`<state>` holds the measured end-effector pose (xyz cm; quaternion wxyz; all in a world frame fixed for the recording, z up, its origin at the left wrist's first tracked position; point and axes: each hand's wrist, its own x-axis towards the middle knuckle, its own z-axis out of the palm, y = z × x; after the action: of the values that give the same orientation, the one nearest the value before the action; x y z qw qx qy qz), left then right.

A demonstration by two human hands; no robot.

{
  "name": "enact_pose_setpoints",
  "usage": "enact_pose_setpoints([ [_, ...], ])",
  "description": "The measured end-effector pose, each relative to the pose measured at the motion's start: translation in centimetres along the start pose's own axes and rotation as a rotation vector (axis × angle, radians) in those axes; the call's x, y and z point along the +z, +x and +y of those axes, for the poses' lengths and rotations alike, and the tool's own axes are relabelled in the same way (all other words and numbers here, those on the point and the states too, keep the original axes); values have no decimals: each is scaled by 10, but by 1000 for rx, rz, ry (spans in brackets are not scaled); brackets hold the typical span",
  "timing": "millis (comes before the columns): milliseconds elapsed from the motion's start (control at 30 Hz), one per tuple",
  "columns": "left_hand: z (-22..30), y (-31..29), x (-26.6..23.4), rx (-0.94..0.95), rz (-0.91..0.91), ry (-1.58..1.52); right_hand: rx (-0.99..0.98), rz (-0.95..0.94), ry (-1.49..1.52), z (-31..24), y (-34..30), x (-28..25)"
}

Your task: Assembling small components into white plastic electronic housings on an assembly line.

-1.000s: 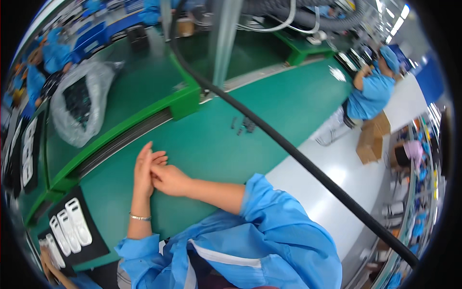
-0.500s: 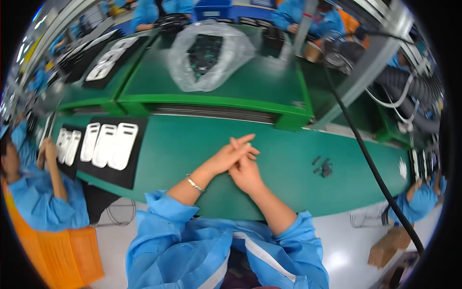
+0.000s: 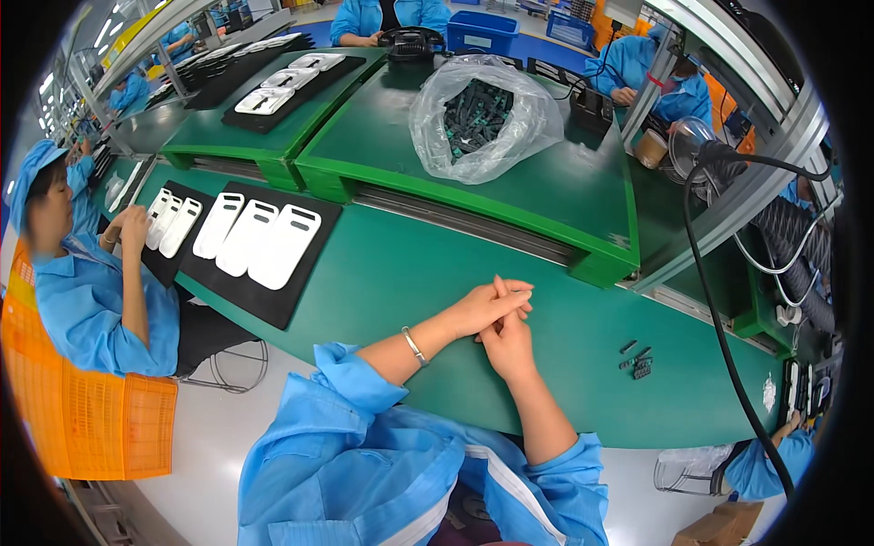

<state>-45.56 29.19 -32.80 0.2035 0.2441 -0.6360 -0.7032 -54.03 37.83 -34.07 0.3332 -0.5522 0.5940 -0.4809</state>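
Note:
My left hand (image 3: 482, 308), with a metal bangle (image 3: 415, 347) on its wrist, lies across my right hand (image 3: 508, 349) over the green worktable (image 3: 437, 264). The fingers of both hands cross loosely and are mostly stretched out. No object shows in either hand, though the space between the palms is hidden. To the right of my hands is a small group of dark parts (image 3: 642, 368), several of them short and narrow. At left, white phone-case-shaped pieces (image 3: 284, 247) with a dark slot near one end lie on a black mat (image 3: 273, 308).
A clear plastic bag (image 3: 537, 136) full of dark small parts sits on a raised green table (image 3: 364, 155) ahead. A black cable (image 3: 715, 318) hangs at right beside a metal post (image 3: 710, 214). A co-worker (image 3: 100, 282) sits at left, near an orange crate (image 3: 127, 419).
My view has turned left, so the surroundings sit further right in the picture. My hands stay crossed; their fingers lie closer together than before.

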Motion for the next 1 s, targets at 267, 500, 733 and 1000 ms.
enact_pose_setpoints([
  [267,0,-1,-2,14,1,9,-89,27,-107,-1,0,0],
  [500,2,-1,1,-6,-4,-10,-58,42,-79,10,0,2],
  [733,-5,-1,-2,7,21,-114,-152,43,-145,16,5,5],
  [1000,1,0,0,-27,22,-91,-18,7,-11,-3,2,-1],
])
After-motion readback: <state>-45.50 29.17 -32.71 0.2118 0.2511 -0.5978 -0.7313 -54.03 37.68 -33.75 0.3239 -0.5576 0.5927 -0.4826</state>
